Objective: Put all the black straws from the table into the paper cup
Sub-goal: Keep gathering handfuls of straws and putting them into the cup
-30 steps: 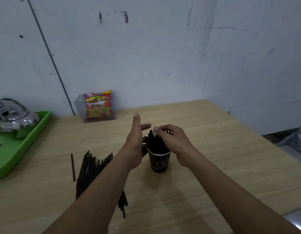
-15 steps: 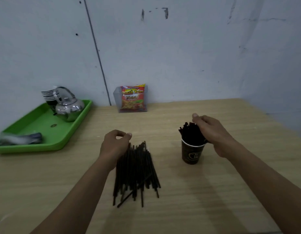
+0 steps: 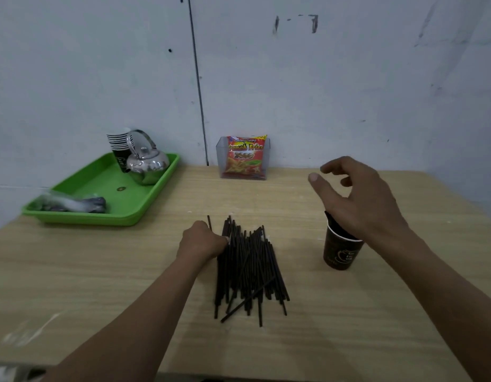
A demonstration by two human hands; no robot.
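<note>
A loose pile of black straws [image 3: 248,267] lies on the wooden table [image 3: 128,271] in the middle of the view. My left hand [image 3: 201,241] rests on the pile's far left edge, fingers curled down onto a few straws. To the right stands a dark brown paper cup [image 3: 339,252] with black straws inside it, mostly hidden by my right hand [image 3: 357,198]. That hand hovers just above the cup's rim, fingers spread apart and holding nothing.
A green tray [image 3: 101,194] at the back left carries a steel kettle [image 3: 146,164], a stack of paper cups [image 3: 120,146] and a plastic-wrapped bundle [image 3: 73,205]. A clear holder with a snack packet [image 3: 244,158] stands against the wall.
My left hand has gone from the cup to the straw pile and closed onto its left edge. My right hand has let go of the straws in the cup and lifted, fingers spreading.
</note>
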